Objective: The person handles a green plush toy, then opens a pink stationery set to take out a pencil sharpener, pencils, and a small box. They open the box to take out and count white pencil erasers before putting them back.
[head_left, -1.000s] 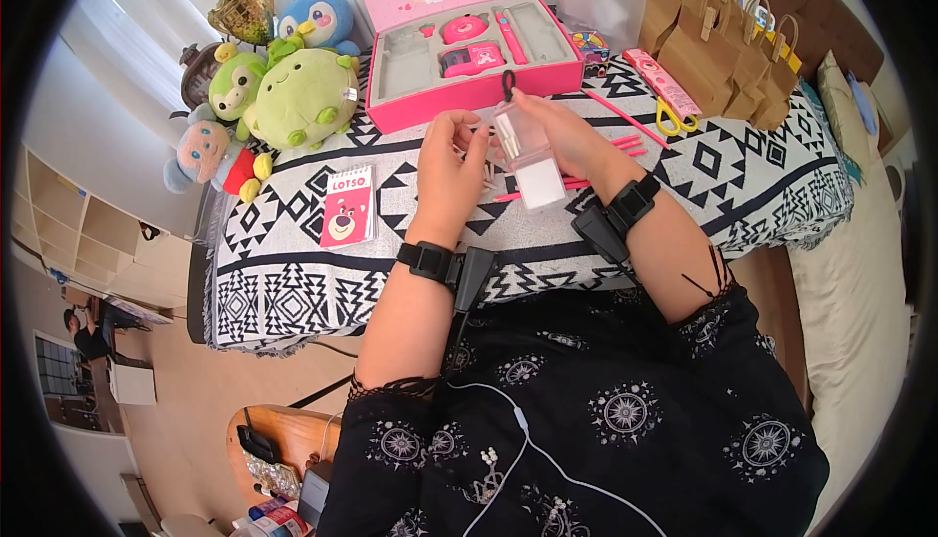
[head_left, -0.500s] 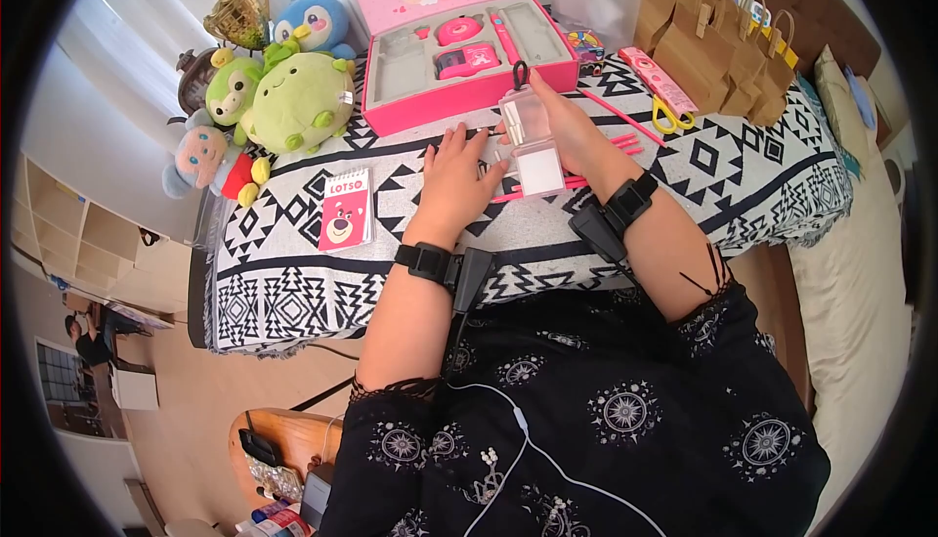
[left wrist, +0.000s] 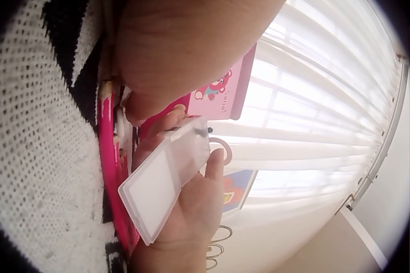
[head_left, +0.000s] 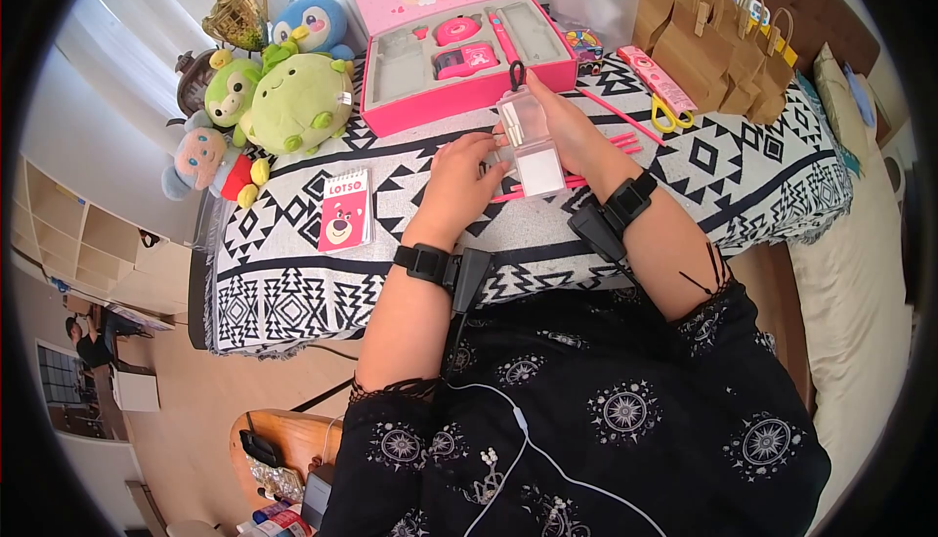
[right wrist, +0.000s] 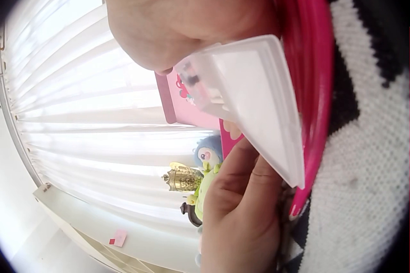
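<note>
The right hand (head_left: 572,131) grips an unfolded clear plastic case (head_left: 540,171) with a black loop at its top. A few thin white pieces (head_left: 512,127) show in its upper half; a white panel fills the lower half. Just left of the case, the left hand (head_left: 457,185) is low over the cloth with fingers bent; whether its fingertips pinch anything is hidden. In the right wrist view, the left hand (right wrist: 246,215) is beside the case (right wrist: 256,94). Pink sticks (head_left: 576,183) lie on the cloth behind the case.
An open pink box (head_left: 469,97) stands behind the hands. Plush toys (head_left: 298,102) and a LOTSO notepad (head_left: 345,213) are at the left. Yellow-handled scissors (head_left: 671,117), a pink pack (head_left: 657,80) and brown paper bags (head_left: 718,58) are at the right.
The left hand moved down from the case and spread over the cloth, then its fingers bent again. The right hand tilted the case and shifted it slightly.
</note>
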Demonstrator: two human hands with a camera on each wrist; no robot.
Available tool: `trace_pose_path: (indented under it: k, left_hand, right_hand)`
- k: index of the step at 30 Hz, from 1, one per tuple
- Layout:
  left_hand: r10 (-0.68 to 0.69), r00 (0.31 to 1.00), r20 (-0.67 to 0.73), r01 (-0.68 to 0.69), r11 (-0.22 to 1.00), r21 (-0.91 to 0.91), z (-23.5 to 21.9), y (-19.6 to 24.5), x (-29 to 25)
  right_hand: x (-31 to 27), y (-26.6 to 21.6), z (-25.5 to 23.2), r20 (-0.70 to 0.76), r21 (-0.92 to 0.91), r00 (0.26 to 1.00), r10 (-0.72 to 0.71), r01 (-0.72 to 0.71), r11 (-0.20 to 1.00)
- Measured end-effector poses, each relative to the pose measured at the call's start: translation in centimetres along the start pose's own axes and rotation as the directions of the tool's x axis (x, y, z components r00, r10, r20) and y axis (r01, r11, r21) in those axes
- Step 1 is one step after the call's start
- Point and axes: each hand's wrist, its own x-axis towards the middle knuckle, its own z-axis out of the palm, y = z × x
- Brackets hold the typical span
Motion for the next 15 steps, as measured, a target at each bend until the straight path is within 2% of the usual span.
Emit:
trace_pose_path:
  k: [5,7,8,10,13,15]
  left_hand:
    - [-0.053,0.997,0.055,0.055,0.998,-0.04,-0.23,0.25,0.09]
    - [0.017,0.999,-0.041,-0.015,0.998,0.054,0.25,0.07,-0.18]
    - [0.016,0.999,-0.041,-0.014,0.998,0.054,0.23,0.1,-0.26]
    - [0.003,0.992,0.127,-0.022,0.989,0.145,0.14,0.14,-0.36]
    - [-0.026,0.988,0.154,0.004,0.99,0.138,0.46,-0.13,-0.5]
    - [-0.026,0.987,0.156,0.004,0.99,0.138,0.46,-0.15,-0.52]
  right_hand:
    - [-0.34,-0.25,0.27,-0.01,-0.007,1.0,0.0,0.0,1.0]
    - [-0.26,-0.05,0.27,0.02,0.048,1.0,-0.021,0.02,0.999]
    - [-0.26,-0.01,0.3,0.02,0.048,1.0,-0.02,0.019,0.999]
    - [-0.21,-0.03,0.39,-0.019,0.047,1.0,-0.006,0.007,0.999]
    - [0.06,0.12,-0.27,0.041,0.034,0.999,0.013,-0.014,0.999]
    - [0.19,0.27,-0.32,0.028,0.031,1.0,0.0,-0.001,1.0]
